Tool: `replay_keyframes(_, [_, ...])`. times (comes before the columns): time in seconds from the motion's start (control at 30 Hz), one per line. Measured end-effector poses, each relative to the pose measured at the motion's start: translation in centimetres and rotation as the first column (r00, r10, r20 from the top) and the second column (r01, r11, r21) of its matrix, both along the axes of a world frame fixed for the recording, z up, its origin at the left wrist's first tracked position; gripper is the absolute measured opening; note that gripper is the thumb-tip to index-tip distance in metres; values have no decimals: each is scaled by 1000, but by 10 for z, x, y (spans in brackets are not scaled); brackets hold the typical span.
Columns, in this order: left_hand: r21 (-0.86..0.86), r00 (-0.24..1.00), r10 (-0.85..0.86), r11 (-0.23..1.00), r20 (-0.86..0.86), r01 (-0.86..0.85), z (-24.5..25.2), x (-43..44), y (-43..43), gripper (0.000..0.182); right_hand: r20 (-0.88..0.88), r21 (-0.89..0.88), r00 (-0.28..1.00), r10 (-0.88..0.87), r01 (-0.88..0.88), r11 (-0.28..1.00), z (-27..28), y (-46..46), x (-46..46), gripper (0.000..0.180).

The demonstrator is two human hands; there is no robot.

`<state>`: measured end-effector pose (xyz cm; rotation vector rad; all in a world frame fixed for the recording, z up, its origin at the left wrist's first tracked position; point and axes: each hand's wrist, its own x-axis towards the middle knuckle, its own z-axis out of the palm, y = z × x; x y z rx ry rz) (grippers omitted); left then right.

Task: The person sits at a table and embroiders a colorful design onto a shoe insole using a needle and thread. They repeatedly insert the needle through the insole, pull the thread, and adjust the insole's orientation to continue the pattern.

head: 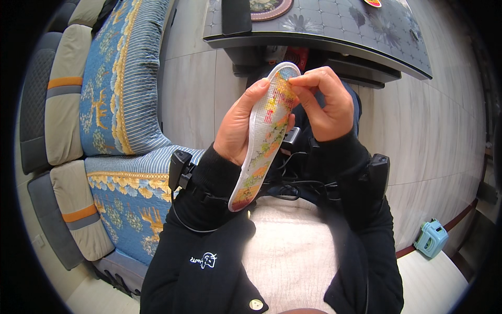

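A long cross-stitch insole with white edging lies tilted in my left hand. My left thumb presses on its near face by the left edge, and fingertips show from behind at the right edge. Orange, yellow, green, red and blue stitches cover parts of its pale mesh. At the upper right of the insole, my right hand brings its thumb and index fingertip close together against the stitched surface. Whether a needle or thread sits between those fingertips is too small to make out.
Ahead stands a dark coffee table with a black rectangular object and a round patterned mat. A sofa with a blue cover is on the left. Cables cross my lap. A light-blue plastic item sits at right.
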<state>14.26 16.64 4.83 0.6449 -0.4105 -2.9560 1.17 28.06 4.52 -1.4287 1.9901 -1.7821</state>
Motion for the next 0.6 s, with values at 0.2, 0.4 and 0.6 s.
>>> replay_keyframes(0.2, [6,1000,14,1000,6,-14,0,0,2,48,-44,62,999,20,-17,998,3,4,-4,12])
replay_keyframes(0.4, [7,1000,0,1000,-31,0,0,0,3,48,-57,60,998,20,-16,998,4,5,-4,13])
replay_keyframes(0.6, [-31,1000,27,999,11,-27,1,0,5,46,-124,71,992,-13,22,997,9,5,-5,10])
